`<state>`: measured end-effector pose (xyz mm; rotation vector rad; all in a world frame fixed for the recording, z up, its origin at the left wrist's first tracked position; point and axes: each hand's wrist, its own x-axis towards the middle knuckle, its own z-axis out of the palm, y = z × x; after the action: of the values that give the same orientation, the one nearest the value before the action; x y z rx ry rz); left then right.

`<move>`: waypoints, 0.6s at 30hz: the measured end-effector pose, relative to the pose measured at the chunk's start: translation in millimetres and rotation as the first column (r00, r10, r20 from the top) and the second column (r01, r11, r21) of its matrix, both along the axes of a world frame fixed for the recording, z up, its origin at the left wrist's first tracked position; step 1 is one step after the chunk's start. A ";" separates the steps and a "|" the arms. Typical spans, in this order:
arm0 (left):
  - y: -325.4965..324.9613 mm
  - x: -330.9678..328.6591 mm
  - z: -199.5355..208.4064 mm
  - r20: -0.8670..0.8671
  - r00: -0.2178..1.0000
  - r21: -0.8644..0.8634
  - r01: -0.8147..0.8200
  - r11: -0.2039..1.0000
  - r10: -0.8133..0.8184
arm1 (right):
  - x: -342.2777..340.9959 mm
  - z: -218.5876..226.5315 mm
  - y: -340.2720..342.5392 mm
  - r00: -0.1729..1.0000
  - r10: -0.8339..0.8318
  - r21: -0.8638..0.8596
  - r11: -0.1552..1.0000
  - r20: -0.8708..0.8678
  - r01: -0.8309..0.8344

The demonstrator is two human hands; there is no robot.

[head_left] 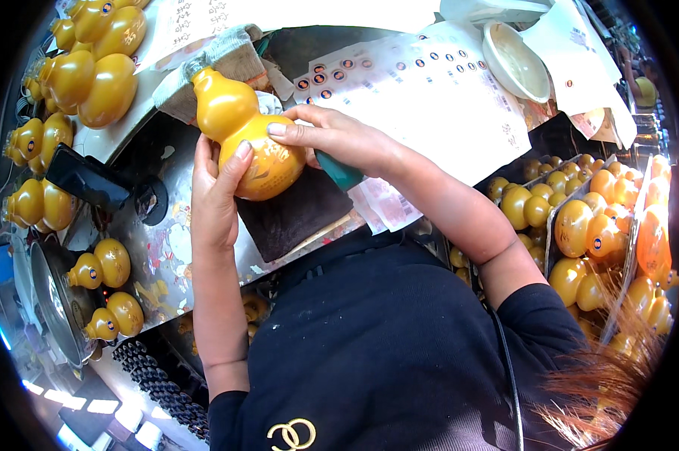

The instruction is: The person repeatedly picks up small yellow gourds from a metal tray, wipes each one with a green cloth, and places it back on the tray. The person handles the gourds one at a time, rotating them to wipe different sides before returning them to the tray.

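Observation:
A glossy yellow gourd-shaped bottle [238, 105] is tilted between my two hands, its narrow neck pointing away from me. Gold markings show on its wider lower bulb. My left hand [217, 184] is closed round the left side of that bulb, thumb on top. From the right, my right hand [328, 135] grips the same bulb with its thumb pressed on the surface. A green object [339, 171] sticks out beneath my right palm; its kind is hidden. Under the bottle lies a dark cloth pad [287, 225]. The neck lies near a folded greyish cloth [223, 56].
Sheets with round stickers [422, 83] cover the table, beside a white bowl [516, 62]. At left stand a black phone on a stand [91, 177], more yellow gourds [91, 86] and a round metal pan [54, 301]. Crates of gourds [580, 225] stand at right.

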<state>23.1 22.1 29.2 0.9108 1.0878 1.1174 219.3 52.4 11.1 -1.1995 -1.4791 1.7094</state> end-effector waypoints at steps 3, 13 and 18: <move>2.4 -1.8 1.4 0.058 0.998 -0.040 0.020 0.999 -0.018 | 0.8 2.0 1.7 0.999 0.019 0.011 1.000 0.038 -0.019; -12.7 -12.2 -10.1 0.123 0.991 -0.067 0.067 0.996 -0.058 | -0.4 24.5 13.8 0.903 0.136 0.176 0.959 0.407 -0.223; -13.4 -11.2 -11.6 0.223 0.974 -0.088 0.049 0.995 -0.028 | -0.2 20.4 18.1 0.952 0.175 0.121 0.970 0.253 -0.211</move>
<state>11.9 8.8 17.7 0.7126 0.9266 1.0991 219.1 70.6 31.6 -1.2513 -1.8902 1.5863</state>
